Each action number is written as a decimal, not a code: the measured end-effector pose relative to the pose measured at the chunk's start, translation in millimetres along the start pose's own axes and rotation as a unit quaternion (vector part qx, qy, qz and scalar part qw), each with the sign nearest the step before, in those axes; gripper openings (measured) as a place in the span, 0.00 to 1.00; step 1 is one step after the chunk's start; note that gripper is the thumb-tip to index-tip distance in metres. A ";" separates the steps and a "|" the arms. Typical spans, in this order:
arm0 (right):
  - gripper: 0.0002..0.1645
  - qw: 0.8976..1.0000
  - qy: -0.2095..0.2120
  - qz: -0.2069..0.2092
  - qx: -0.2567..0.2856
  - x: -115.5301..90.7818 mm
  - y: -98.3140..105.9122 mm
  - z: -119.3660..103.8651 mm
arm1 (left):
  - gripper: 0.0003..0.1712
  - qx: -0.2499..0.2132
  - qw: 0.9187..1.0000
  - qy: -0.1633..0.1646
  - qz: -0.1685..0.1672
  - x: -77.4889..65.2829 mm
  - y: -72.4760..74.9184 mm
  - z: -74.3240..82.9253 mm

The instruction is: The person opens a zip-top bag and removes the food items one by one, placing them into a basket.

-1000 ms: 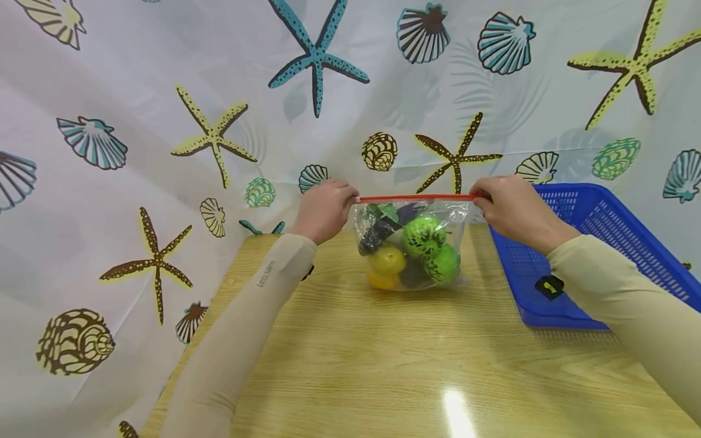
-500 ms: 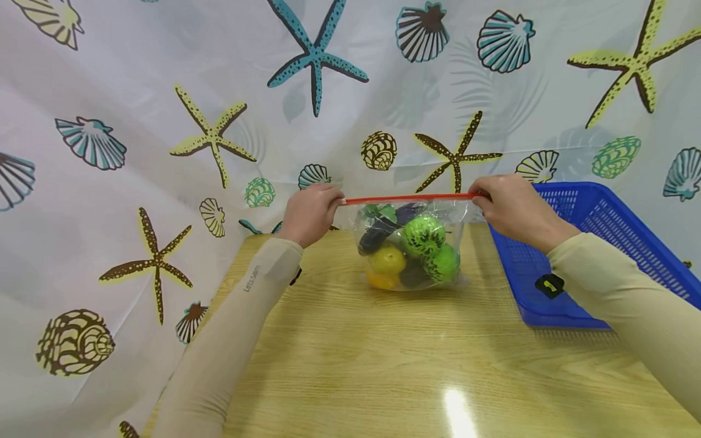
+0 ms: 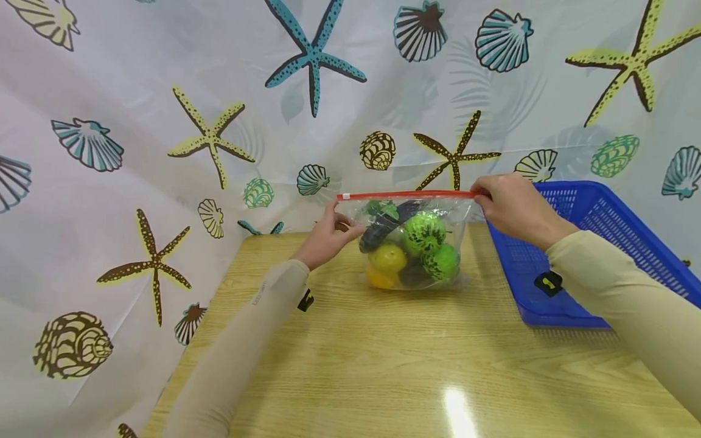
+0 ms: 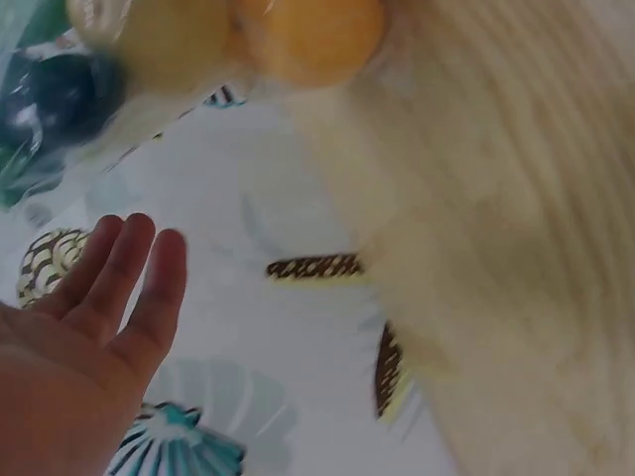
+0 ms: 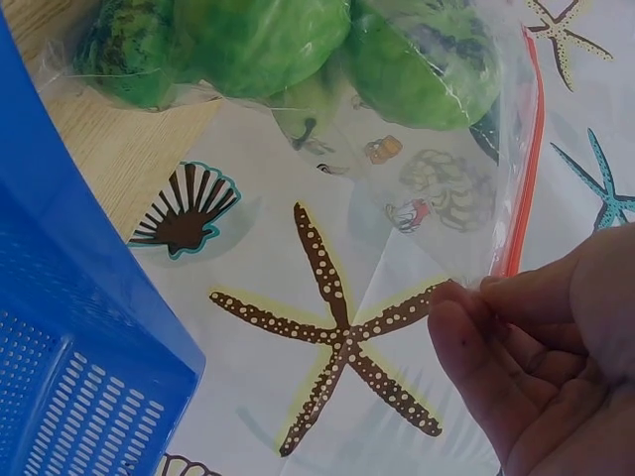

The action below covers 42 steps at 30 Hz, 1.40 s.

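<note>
A clear slider zip bag (image 3: 465, 226) stands on the table, its red zip strip (image 3: 405, 194) along the top. A white slider (image 3: 346, 196) sits at the strip's left end. Through the plastic show a dark eggplant (image 3: 378, 233), a yellow fruit (image 3: 387, 260), an orange fruit (image 4: 322, 35) and green mottled round fruits (image 3: 425, 233). My left hand (image 3: 327, 236) is at the bag's left side, fingers extended and thumb towards the plastic; whether it touches the bag I cannot tell. My right hand (image 3: 517, 205) pinches the top right corner between thumb and fingers.
A blue plastic basket (image 3: 526, 304) stands on the right of the wooden table (image 3: 350, 353), beneath my right forearm. Behind and to the left hangs a white cloth (image 3: 219, 48) printed with shells and starfish.
My left hand first slid left along the red strip, then let go of its left end and dropped lower, fingers extended. My right hand keeps its pinch on the right corner.
</note>
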State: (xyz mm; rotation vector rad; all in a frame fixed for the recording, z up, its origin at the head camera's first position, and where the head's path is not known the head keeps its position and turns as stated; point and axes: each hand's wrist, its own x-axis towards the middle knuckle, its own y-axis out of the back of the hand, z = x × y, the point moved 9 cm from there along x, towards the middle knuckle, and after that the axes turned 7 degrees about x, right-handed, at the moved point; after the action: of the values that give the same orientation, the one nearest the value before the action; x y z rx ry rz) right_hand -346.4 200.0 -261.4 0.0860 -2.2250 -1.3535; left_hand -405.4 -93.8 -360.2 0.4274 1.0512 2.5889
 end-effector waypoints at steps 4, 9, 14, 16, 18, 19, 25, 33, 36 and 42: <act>0.11 1.000 -0.005 -0.003 0.003 -0.1 -1.4 1.6 | 0.63 0.000 0.998 0.022 -0.061 -1.4 -31.0 -9.9; 0.11 1.000 0.002 -0.007 0.006 -1.3 -3.7 0.5 | 0.69 0.021 0.997 0.021 -0.074 -0.9 -56.2 -3.9; 0.12 1.000 0.026 0.003 -0.001 -1.2 -1.6 -5.5 | 0.77 -0.002 0.999 0.013 -0.044 0.7 -66.2 8.3; 0.13 0.999 0.040 0.004 0.000 -0.9 -1.8 -9.1 | 0.80 -0.017 0.999 0.015 -0.036 -0.3 -68.5 11.6; 0.15 0.998 0.057 0.004 0.002 -1.2 -2.8 -13.5 | 0.82 -0.023 0.999 0.018 -0.036 -1.4 -71.2 14.3; 0.17 0.998 0.066 0.003 0.003 -1.6 -3.5 -15.8 | 0.83 -0.022 0.999 0.022 -0.040 -1.9 -72.8 15.1; 0.19 0.990 0.142 0.005 -0.014 -3.5 -7.5 -37.6 | 0.84 0.008 0.997 0.037 -0.063 -1.6 -79.9 19.1; 0.15 0.981 0.193 -0.026 0.008 -0.8 -19.2 -60.8 | 0.82 0.031 0.996 0.041 -0.070 -0.8 -84.1 21.4; 0.15 0.983 0.176 -0.053 0.023 1.0 -24.5 -61.4 | 0.82 0.030 0.996 0.045 -0.074 -1.6 -85.5 21.3; 0.13 0.987 0.138 -0.078 0.032 6.3 -27.4 -58.9 | 0.81 0.022 0.996 0.037 -0.074 -3.5 -87.0 22.6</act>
State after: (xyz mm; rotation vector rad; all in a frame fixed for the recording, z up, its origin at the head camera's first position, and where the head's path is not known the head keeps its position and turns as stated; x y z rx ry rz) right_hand -330.1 136.8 -260.9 0.4516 -2.0605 -1.2636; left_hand -378.5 -22.0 -407.1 0.2544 1.1211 2.4719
